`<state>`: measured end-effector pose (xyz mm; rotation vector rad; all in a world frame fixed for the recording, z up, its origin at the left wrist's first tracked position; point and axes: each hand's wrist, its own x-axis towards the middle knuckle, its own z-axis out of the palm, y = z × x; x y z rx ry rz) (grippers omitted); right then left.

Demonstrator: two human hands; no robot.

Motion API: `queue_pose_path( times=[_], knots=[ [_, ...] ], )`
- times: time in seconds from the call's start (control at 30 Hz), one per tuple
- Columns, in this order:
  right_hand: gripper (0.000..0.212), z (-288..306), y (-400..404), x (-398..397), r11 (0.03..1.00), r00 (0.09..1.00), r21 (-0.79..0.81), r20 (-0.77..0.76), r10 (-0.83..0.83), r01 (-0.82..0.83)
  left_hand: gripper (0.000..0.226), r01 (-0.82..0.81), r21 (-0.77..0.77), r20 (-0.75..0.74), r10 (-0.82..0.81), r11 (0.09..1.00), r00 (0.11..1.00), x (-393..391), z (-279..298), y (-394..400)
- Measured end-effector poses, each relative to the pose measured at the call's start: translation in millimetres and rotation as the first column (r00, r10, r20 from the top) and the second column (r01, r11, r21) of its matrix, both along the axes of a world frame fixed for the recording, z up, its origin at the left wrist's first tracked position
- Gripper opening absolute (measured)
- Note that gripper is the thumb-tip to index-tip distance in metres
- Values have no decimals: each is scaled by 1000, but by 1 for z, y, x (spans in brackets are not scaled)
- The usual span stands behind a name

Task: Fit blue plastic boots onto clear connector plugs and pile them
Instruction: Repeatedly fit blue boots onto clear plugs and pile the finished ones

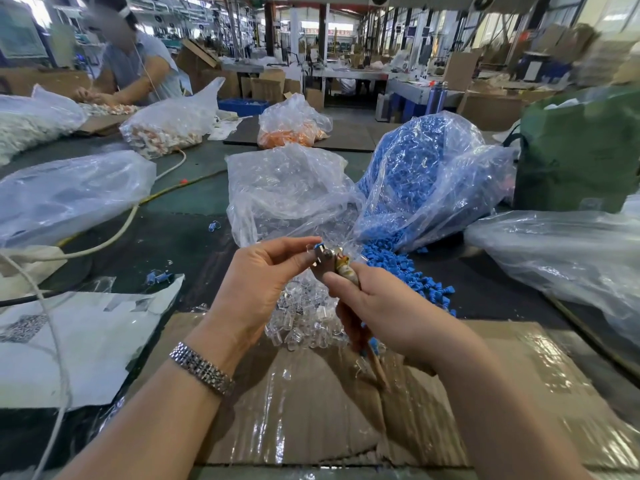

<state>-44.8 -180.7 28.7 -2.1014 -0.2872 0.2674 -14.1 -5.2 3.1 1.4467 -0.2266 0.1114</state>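
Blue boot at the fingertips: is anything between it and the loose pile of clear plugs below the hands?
Nothing visible. The blue boot, pinched by the left hand, hangs above the clear plugs on the cardboard; the right hand is beside it.

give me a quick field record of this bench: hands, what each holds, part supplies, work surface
left hand: pinches a blue boot on a clear plug at its fingertips
right hand: grips a small tool whose metal tip meets the boot
clear plugs: loose heap below the hands, spilling from a clear bag
blue boots: spilling from a bag to the right
work surface: taped cardboard sheet
left wrist: metal watch band
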Motion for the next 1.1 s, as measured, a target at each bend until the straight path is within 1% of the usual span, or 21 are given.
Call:
queue_pose_path(
  times=[0.07, 0.1, 0.13, 0.17, 0.2, 0.23, 0.27, 0.3, 0.33, 0.37, 0.4, 0.43, 0.5, 0.57, 0.63, 0.67, 0.77, 0.83, 0.97, 1.03, 1.1],
  knots=[
    [37, 2, -7, 2, 999, 998, 45, -57, 16, -14, 25, -18, 39, 39, 17, 999, 999, 2, 3, 4],
    [38, 4, -13, 3, 998, 997, 58, -80, 12, -8, 24, -55, 70, 57, 51, 996, 997, 4, 6, 9],
    [38, 6, -19, 4, 998, 996, 58, -84, -7, 12, 21, -117, 118, 74, 109, 986, 991, 8, 8, 16],
    [36, 7, -26, 5, 998, 997, 51, -69, -45, 48, 18, -216, 185, 97, 201, 959, 975, 11, 10, 26],
    [34, 8, -32, 7, 994, 994, 32, -29, -104, 105, 17, -346, 280, 127, 322, 896, 938, 15, 11, 38],
    [32, 8, -38, 10, 984, 983, -15, 36, -178, 179, 16, -473, 392, 163, 446, 789, 880, 18, 11, 50],
    [30, 6, -44, 13, 960, 960, -92, 121, -252, 263, 16, -567, 501, 200, 550, 654, 811, 20, 12, 62],
    [30, 5, -50, 16, 920, 929, -191, 211, -302, 343, 18, -611, 594, 230, 617, 524, 753, 21, 11, 70],
    [31, 3, -54, 18, 864, 902, -297, 280, -328, 406, 22, -613, 664, 251, 643, 430, 723, 22, 11, 76],
    [33, 0, -58, 20, 801, 884, -390, 314, -347, 454, 26, -593, 711, 262, 641, 377, 722, 22, 11, 79],
    [37, -3, -61, 23, 745, 876, -465, 315, -365, 478, 27, -566, 746, 268, 621, 350, 737, 21, 12, 80],
    [40, -6, -63, 25, 702, 876, -525, 296, -379, 481, 27, -534, 774, 267, 588, 341, 763, 20, 12, 80],
    [44, -12, -65, 27, 641, 879, -607, 255, -402, 469, 26, -422, 830, 206, 504, 364, 839, 20, 10, 79],
    [45, -15, -63, 28, 606, 881, -651, 236, -410, 456, 26, -284, 881, 117, 407, 379, 906, 22, 8, 75],
    [46, -16, -60, 30, 590, 882, -672, 227, -412, 448, 22, -212, 908, 89, 328, 362, 940, 23, 4, 70],
    [47, -17, -59, 30, 584, 884, -680, 220, -413, 442, 20, -211, 912, 103, 301, 353, 948, 23, 3, 66],
    [50, -20, -56, 32, 572, 890, -705, 195, -413, 420, 32, -247, 918, 179, 231, 310, 956, 23, -6, 56],
    [51, -21, -55, 33, 571, 890, -707, 190, -414, 417, 36, -232, 931, 189, 172, 283, 967, 23, -12, 49],
    [55, -20, -55, 33, 564, 893, -713, 202, -403, 416, 25, -234, 912, 193, 151, 337, 969, 22, -20, 39],
    [58, -19, -54, 33, 574, 894, -705, 201, -401, 416, 16, -249, 901, 203, 161, 357, 966, 22, -21, 36],
    [55, -19, -55, 33, 596, 895, -686, 197, -399, 417, 12, -256, 896, 205, 173, 363, 963, 22, -22, 35]
  ],
)
